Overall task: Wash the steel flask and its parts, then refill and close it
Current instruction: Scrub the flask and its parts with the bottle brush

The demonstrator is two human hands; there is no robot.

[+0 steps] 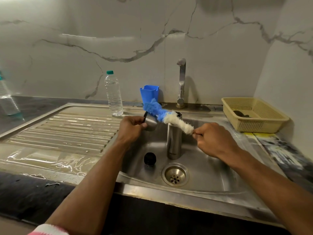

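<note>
The steel flask body [174, 141] stands upright and uncapped in the sink basin [211, 170]. A round black stopper [149, 159] lies on the basin floor to its left, near the drain [175, 174]. My left hand [131, 127] grips a steel cup-shaped lid [151, 124] with a thin black strap, above the basin's left side. My right hand [212, 139] pinches the handle end of a blue and white bottle brush [166, 116]. The brush slants up to the left, its blue end over the lid and in front of the flask mouth.
A tap [181, 82] rises behind the sink beside a blue holder [149, 93]. A clear plastic water bottle [113, 94] stands at the back of the wet ribbed drainboard [64, 131]. A beige basket [254, 114] sits on the right. Another bottle [6, 97] is at the far left.
</note>
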